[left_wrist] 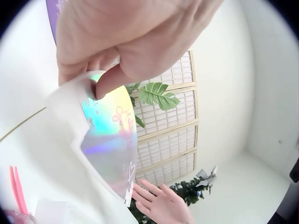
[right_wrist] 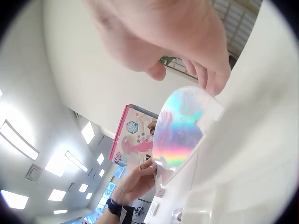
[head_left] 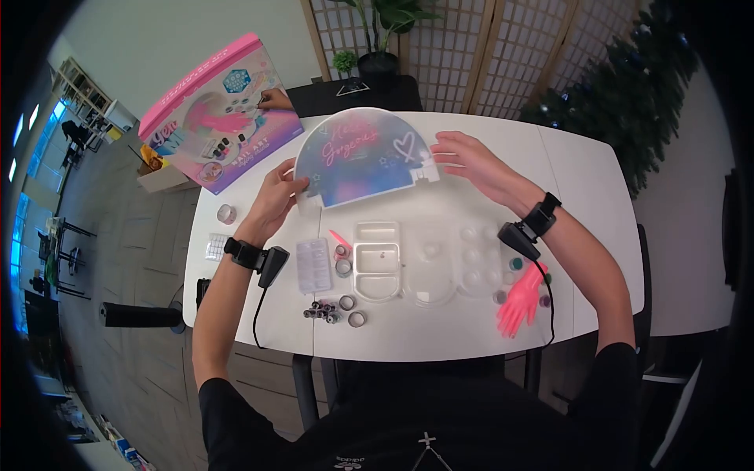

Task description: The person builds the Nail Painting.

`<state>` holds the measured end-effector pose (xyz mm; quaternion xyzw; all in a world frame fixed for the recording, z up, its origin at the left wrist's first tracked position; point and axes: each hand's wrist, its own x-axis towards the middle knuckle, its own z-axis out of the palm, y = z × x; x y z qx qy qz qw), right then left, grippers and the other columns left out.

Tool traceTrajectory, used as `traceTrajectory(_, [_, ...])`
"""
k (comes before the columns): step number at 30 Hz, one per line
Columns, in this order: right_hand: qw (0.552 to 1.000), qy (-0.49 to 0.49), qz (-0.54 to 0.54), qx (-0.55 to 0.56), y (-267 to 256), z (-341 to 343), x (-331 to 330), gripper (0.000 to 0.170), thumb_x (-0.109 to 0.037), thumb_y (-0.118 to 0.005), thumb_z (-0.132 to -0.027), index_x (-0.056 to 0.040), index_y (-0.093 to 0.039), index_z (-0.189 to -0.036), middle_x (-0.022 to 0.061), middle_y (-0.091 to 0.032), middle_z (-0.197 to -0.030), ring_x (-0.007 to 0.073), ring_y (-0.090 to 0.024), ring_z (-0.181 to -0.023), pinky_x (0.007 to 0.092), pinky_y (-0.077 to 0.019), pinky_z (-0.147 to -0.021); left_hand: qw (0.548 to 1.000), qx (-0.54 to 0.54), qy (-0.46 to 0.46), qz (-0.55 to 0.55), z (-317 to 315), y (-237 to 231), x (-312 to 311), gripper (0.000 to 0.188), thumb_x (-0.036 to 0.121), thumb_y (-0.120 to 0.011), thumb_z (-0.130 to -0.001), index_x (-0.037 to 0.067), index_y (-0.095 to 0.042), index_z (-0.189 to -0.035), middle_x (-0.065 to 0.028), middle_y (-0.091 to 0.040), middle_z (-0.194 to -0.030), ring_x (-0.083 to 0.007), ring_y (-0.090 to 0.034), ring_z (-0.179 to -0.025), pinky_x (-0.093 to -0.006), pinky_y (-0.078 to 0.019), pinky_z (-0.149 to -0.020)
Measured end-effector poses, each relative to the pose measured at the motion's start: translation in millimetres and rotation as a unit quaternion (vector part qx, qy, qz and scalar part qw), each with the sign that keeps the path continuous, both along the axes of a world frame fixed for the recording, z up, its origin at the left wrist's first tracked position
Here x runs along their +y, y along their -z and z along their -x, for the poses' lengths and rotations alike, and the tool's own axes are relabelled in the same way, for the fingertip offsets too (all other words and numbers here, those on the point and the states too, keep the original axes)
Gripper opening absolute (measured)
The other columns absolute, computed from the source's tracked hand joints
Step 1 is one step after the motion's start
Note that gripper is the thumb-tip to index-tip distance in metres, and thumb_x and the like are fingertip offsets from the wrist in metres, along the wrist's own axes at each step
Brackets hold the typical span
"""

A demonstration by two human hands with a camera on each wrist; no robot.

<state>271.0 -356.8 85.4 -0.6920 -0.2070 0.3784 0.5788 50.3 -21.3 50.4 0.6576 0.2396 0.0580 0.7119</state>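
Note:
A half-round holographic panel [head_left: 365, 157] with pink lettering and a white edge is held up over the far part of the white table. My left hand [head_left: 275, 196] pinches its left end, the thumb on the printed face in the left wrist view. At the panel's other end my right hand [head_left: 479, 166] has its fingers extended, with the fingertips beside the edge; whether they touch it cannot be told. In the right wrist view, the right hand [right_wrist: 173, 37] is above the panel [right_wrist: 180, 126], thumb apart from the fingers.
A nail art box [head_left: 224, 118] stands at the back left. Nearer me lie a white compartment tray [head_left: 377, 271], clear plastic trays [head_left: 430, 271], a clear case [head_left: 314, 265], small bottles [head_left: 322, 312], round jars and a pink hand model [head_left: 520, 304]. A plant [head_left: 379, 63] is behind.

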Motion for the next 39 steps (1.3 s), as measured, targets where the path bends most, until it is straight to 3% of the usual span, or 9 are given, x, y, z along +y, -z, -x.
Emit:
traceTrajectory(4, [0.997,0.004,0.020,-0.069,-9,-4,-26,0.045,-0.028,-0.057,-0.113,-0.0022,-0.057,-0.150,0.0055,-0.068,-0.133,0.0151,-0.061,-0.127,0.0338,-0.0474,-0.108,0.999,-0.010,0.033,0.001,-11,-9,-27,0.034,0.001,-0.063,-0.106,0.004,-0.059,-0.140,-0.0033,-0.076,-0.121,-0.0120,-0.072,-0.109,-0.0322,-0.0566,-0.101])
traceTrajectory(10, [0.978,-0.043,0.056,-0.195,-6,-27,-50,0.028,-0.022,-0.060,-0.112,-0.0051,-0.068,-0.133,0.0007,-0.073,-0.120,0.0096,-0.065,-0.111,0.0307,-0.0502,-0.099,0.989,-0.018,0.108,-0.097,-35,-18,-50,0.027,0.004,-0.066,-0.105,0.004,-0.061,-0.132,-0.0014,-0.076,-0.117,-0.0091,-0.071,-0.106,-0.0292,-0.0546,-0.099])
traceTrajectory(15, [0.963,-0.052,0.037,-0.261,-4,-33,-67,0.021,-0.009,-0.060,-0.111,0.0018,-0.068,-0.126,0.0058,-0.075,-0.114,0.0124,-0.069,-0.105,0.0314,-0.0539,-0.098,0.975,-0.029,0.164,-0.144,-39,-8,-57,0.014,0.008,-0.064,-0.109,0.002,-0.064,-0.122,0.0001,-0.076,-0.111,-0.0064,-0.067,-0.100,-0.0275,-0.0523,-0.093])
traceTrajectory(19, [0.963,-0.058,0.061,-0.255,-3,-25,-79,0.019,-0.009,-0.061,-0.110,0.0023,-0.068,-0.124,0.0078,-0.077,-0.112,0.0148,-0.070,-0.102,0.0335,-0.0549,-0.097,0.959,0.016,0.194,-0.205,-32,-23,-66,0.009,0.006,-0.063,-0.110,0.000,-0.064,-0.116,0.0022,-0.065,-0.092,-0.0059,-0.058,-0.091,-0.0299,-0.0529,-0.100])
traceTrajectory(22, [0.946,-0.076,0.091,-0.302,-4,-24,-84,0.018,-0.010,-0.062,-0.110,0.0015,-0.068,-0.123,0.0092,-0.078,-0.110,0.0171,-0.070,-0.099,0.0348,-0.0555,-0.095,0.940,-0.050,0.197,-0.274,-33,-10,-70,0.014,0.006,-0.063,-0.108,-0.003,-0.066,-0.117,-0.0062,-0.067,-0.084,-0.0134,-0.057,-0.080,-0.0334,-0.0550,-0.095])
traceTrajectory(25, [0.940,-0.080,0.100,-0.315,-3,-23,-87,0.018,-0.010,-0.062,-0.110,0.0012,-0.067,-0.123,0.0111,-0.078,-0.108,0.0197,-0.070,-0.097,0.0362,-0.0558,-0.093,0.933,-0.043,0.206,-0.292,-35,-10,-71,0.015,0.007,-0.063,-0.107,-0.003,-0.066,-0.118,-0.0101,-0.065,-0.082,-0.0167,-0.058,-0.079,-0.0360,-0.0552,-0.101])
traceTrajectory(28, [0.937,-0.085,0.109,-0.321,2,-23,-91,0.017,-0.007,-0.063,-0.109,0.0014,-0.067,-0.123,0.0093,-0.078,-0.106,0.0177,-0.072,-0.098,0.0346,-0.0558,-0.095,0.933,-0.028,0.214,-0.289,-37,-10,-73,0.015,0.007,-0.063,-0.106,-0.003,-0.066,-0.118,-0.0113,-0.067,-0.083,-0.0176,-0.061,-0.081,-0.0369,-0.0558,-0.102])
traceTrajectory(34, [0.932,-0.092,0.139,-0.323,-7,-12,-97,0.018,-0.009,-0.062,-0.109,0.0019,-0.067,-0.123,0.0143,-0.078,-0.107,0.0235,-0.071,-0.093,0.0380,-0.0564,-0.090,0.932,-0.013,0.222,-0.287,-41,-15,-77,0.017,0.008,-0.063,-0.107,-0.003,-0.066,-0.119,-0.0143,-0.071,-0.092,-0.0226,-0.066,-0.085,-0.0401,-0.0579,-0.099])
traceTrajectory(39, [0.931,-0.095,0.126,-0.329,-10,-11,-102,0.018,-0.007,-0.062,-0.109,0.0021,-0.067,-0.123,0.0146,-0.078,-0.105,0.0241,-0.072,-0.091,0.0372,-0.0567,-0.087,0.933,0.005,0.236,-0.272,-43,-21,-79,0.017,0.008,-0.061,-0.109,-0.003,-0.065,-0.121,-0.0171,-0.076,-0.106,-0.0267,-0.073,-0.098,-0.0417,-0.0601,-0.101])
